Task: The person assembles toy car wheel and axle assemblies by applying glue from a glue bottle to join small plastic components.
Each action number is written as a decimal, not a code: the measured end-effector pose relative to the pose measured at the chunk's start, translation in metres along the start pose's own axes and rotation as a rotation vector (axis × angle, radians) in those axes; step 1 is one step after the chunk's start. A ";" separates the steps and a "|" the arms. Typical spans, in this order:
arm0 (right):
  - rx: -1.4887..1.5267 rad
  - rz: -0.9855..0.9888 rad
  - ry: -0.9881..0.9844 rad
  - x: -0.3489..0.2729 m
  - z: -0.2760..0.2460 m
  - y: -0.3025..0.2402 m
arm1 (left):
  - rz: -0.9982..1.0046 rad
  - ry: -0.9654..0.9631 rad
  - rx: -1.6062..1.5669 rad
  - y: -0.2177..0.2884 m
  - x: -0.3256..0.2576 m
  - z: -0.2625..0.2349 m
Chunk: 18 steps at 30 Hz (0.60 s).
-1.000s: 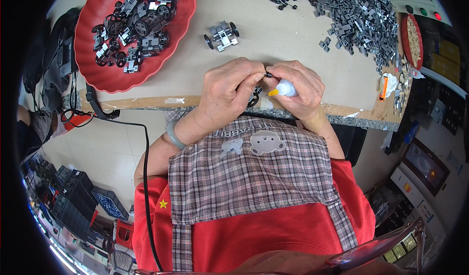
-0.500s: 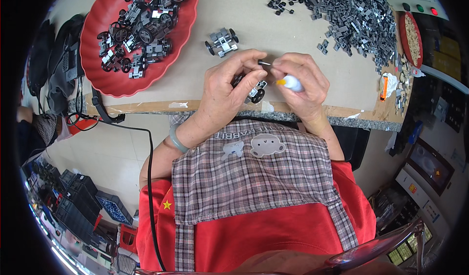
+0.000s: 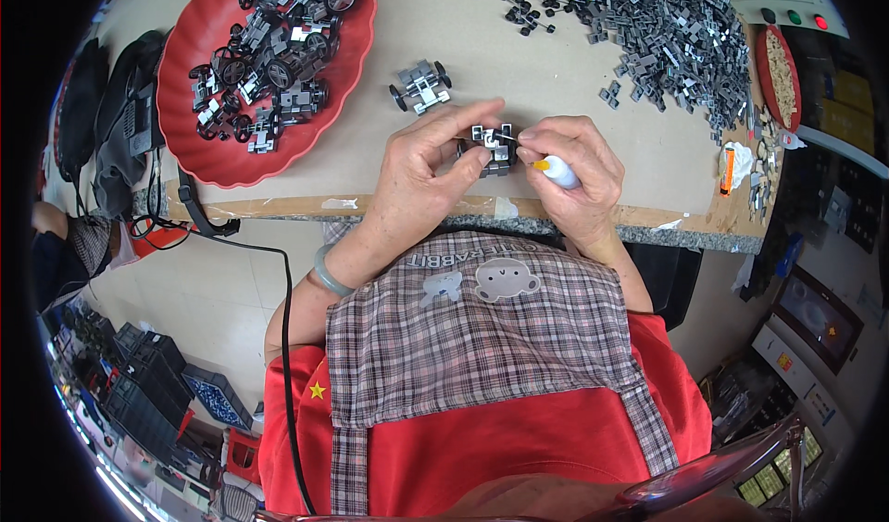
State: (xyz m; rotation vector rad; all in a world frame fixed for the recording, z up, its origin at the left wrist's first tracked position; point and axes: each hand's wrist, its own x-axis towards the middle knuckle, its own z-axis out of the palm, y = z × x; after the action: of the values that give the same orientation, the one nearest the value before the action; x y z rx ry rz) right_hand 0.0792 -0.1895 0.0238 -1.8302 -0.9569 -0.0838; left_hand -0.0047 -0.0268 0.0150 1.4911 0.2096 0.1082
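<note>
My left hand [image 3: 417,168] is closed around a small grey toy-car chassis [image 3: 498,153] with black wheels, just above the table's near edge. Thumb and fingers grip its left side. My right hand [image 3: 593,163] is closed on a small white bottle [image 3: 561,172], whose yellow tip points left toward the chassis. Between the right thumb and forefinger is a thin metal axle [image 3: 507,137], its left end at the top of the chassis. Whether the axle sits inside the chassis I cannot tell. A second wheeled chassis [image 3: 422,87] rests on the table beyond my left hand.
At the left, a scalloped red tray [image 3: 176,142] holds several wheeled chassis. Grey plastic parts [image 3: 662,45] are heaped at the far right, beside black-ended axles [image 3: 532,8]. An orange-labelled tube [image 3: 727,165] lies near the right edge. A black cable [image 3: 285,337] hangs at my left.
The chassis has tilted up into fuller view between my hands. The axle's left end has come down from my left fingertips to the chassis. The bottle stays in my right hand.
</note>
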 end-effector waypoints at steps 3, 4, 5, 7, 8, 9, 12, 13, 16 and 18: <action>0.024 -0.002 -0.023 -0.002 0.001 0.003 | -0.056 0.074 -0.218 0.003 0.000 0.005; 0.001 -0.032 -0.043 -0.002 0.001 0.005 | -0.038 0.064 -0.210 0.003 0.000 0.004; -0.022 -0.061 -0.064 -0.002 0.000 0.006 | -0.020 0.054 -0.202 0.002 0.000 0.003; -0.035 -0.071 -0.081 0.000 -0.001 0.008 | -0.026 0.015 -0.157 -0.003 0.000 -0.001; -0.048 -0.081 -0.097 0.000 -0.001 0.009 | -0.032 -0.025 -0.111 -0.005 0.000 -0.003; -0.049 -0.081 -0.098 0.000 -0.001 0.010 | -0.032 -0.025 -0.112 -0.004 0.000 -0.004; -0.056 -0.119 -0.078 0.000 -0.002 0.011 | -0.086 -0.091 -0.061 0.001 0.001 -0.006; -0.062 -0.130 -0.088 0.001 -0.002 0.010 | -0.087 -0.081 -0.067 0.002 0.001 -0.005; -0.088 -0.145 -0.114 0.003 -0.002 0.009 | -0.099 -0.058 -0.045 0.002 0.001 -0.004; -0.108 -0.148 -0.130 0.005 -0.002 0.008 | -0.109 -0.045 -0.018 0.001 0.001 -0.005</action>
State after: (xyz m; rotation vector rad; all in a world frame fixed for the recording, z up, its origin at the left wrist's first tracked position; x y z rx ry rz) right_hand 0.0881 -0.1898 0.0212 -1.8792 -1.1994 -0.1110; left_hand -0.0050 -0.0222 0.0155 1.4600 0.2532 -0.0110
